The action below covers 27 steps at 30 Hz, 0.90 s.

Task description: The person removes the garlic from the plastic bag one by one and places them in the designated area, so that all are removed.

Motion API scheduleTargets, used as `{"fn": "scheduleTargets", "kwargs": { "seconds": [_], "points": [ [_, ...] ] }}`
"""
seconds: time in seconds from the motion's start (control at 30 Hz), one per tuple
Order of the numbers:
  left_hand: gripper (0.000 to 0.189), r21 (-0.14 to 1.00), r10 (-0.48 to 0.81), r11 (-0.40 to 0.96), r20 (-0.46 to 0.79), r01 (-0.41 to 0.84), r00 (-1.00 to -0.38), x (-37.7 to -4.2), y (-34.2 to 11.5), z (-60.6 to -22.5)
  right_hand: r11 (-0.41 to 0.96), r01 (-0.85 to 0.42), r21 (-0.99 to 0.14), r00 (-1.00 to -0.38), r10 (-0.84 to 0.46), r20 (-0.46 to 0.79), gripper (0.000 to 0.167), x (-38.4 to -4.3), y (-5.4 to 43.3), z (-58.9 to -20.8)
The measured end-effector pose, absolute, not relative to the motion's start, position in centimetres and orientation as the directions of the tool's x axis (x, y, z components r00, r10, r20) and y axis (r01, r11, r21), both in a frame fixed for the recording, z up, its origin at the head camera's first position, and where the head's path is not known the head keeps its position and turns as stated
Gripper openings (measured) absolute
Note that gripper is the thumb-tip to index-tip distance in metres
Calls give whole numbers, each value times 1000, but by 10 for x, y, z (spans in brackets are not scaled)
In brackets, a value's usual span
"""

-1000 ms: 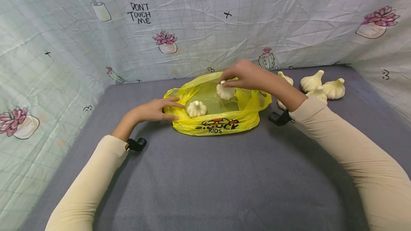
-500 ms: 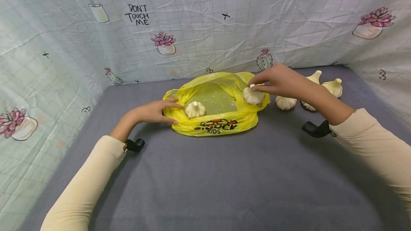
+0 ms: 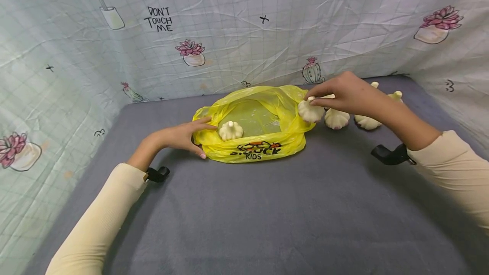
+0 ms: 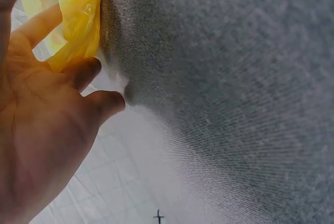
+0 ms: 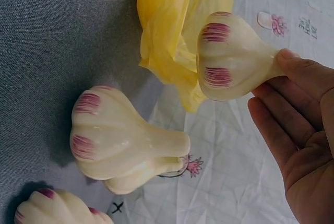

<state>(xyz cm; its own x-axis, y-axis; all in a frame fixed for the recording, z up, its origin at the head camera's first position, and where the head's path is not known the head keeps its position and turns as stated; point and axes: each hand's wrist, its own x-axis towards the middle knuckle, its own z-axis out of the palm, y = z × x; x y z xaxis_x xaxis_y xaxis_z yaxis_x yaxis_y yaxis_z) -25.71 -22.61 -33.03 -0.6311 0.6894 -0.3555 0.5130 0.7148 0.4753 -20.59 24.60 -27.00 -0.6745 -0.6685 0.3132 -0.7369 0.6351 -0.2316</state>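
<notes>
My right hand pinches a garlic bulb by its stem, at the right end of a yellow plastic bag. Purple streaks mark the held bulb's base in the right wrist view, where thumb and fingers meet at the stem tip. Inside the wide mouth of the bag, toward the left, another garlic bulb sits stem up. My left hand rests at the bag's left end with fingers spread, fingertips on the plastic. From the left wrist, the yellow film overlaps some fingers.
Several more garlic bulbs stand on the grey cloth right of the bag, partly hidden behind my right hand and forearm in the head view. A printed fabric backdrop rises behind and at both sides.
My right hand has carried the garlic bulb rightward, from over the bag's mouth to its right end. My left thumb has shifted down along the bag; the left hand otherwise stays there.
</notes>
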Motion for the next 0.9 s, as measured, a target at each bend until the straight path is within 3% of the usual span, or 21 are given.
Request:
{"fn": "scheduleTargets", "kwargs": {
  "seconds": [0.5,0.9],
  "points": [
    [99,454,716,687,-294,567,-633,-252,-231,-332,676,-707,-206,-696,-615,371,18,-198,253,-266],
    [87,476,715,685,-294,551,-635,-251,-232,-331,657,-732,-181,-664,-627,407,19,-194,267,-268]
  ]
}}
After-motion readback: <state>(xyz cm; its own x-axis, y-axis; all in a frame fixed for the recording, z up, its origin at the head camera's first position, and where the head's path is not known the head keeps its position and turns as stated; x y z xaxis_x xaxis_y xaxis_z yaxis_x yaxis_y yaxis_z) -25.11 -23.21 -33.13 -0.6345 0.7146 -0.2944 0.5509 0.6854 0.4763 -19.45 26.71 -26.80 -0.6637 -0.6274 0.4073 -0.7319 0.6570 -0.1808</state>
